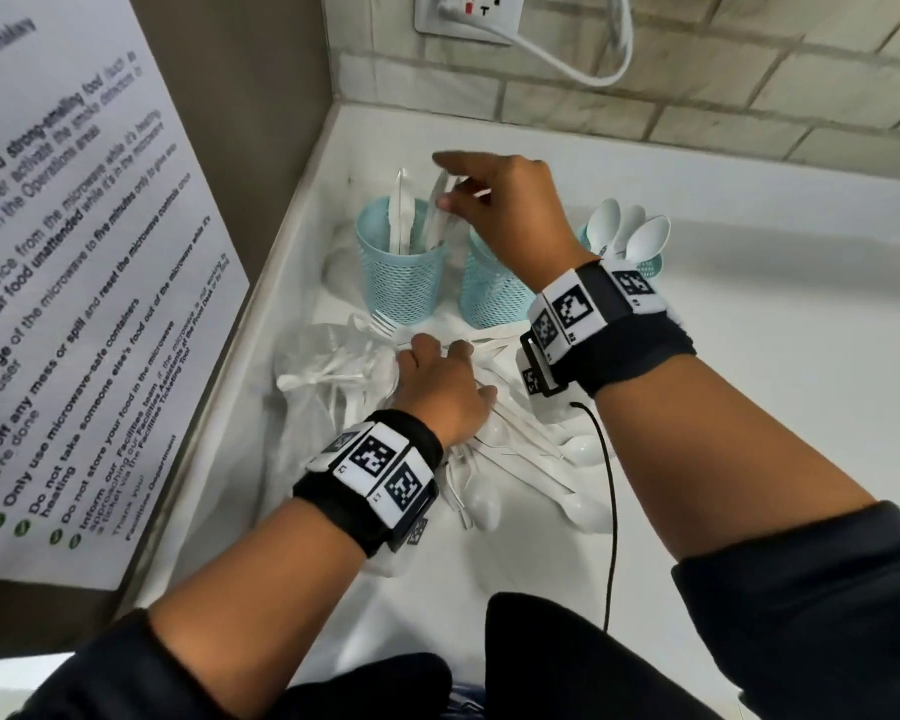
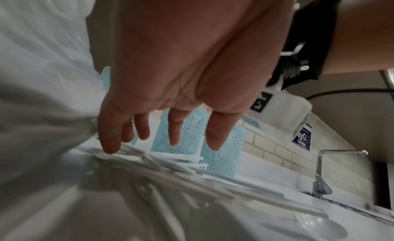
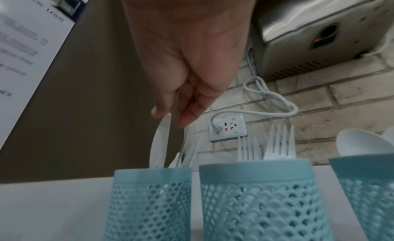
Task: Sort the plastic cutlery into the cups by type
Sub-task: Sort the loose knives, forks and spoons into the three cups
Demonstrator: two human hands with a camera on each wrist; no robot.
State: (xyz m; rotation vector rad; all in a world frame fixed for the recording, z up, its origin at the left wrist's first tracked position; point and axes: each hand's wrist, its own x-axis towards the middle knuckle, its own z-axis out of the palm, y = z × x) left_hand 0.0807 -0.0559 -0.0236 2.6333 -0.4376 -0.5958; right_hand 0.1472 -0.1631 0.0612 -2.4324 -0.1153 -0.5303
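Three light-blue mesh cups stand in a row near the corner of the white counter [image 1: 775, 407]. The left cup [image 1: 401, 272] [image 3: 149, 202] holds knives, the middle cup [image 1: 489, 298] [image 3: 262, 202] holds forks [image 3: 279, 143], and the right cup [image 1: 653, 265] [image 3: 370, 194] holds spoons [image 1: 640, 236]. Above the left cup, my right hand [image 1: 448, 194] [image 3: 170, 116] pinches a white knife [image 3: 158, 143] whose lower end is inside the cup. My left hand [image 1: 437, 350] [image 2: 175, 136] hovers with spread fingers over the loose pile of white cutlery [image 1: 515, 459] [image 2: 170, 168], one fingertip touching it.
A clear plastic bag [image 1: 318, 376] with more cutlery lies left of the pile. A printed notice [image 1: 74, 304] covers the left wall. A socket [image 1: 468, 13] with a white cable is on the tiled back wall. A tap [image 2: 319, 173] stands further right. A black cable [image 1: 611, 511] hangs from my right wrist.
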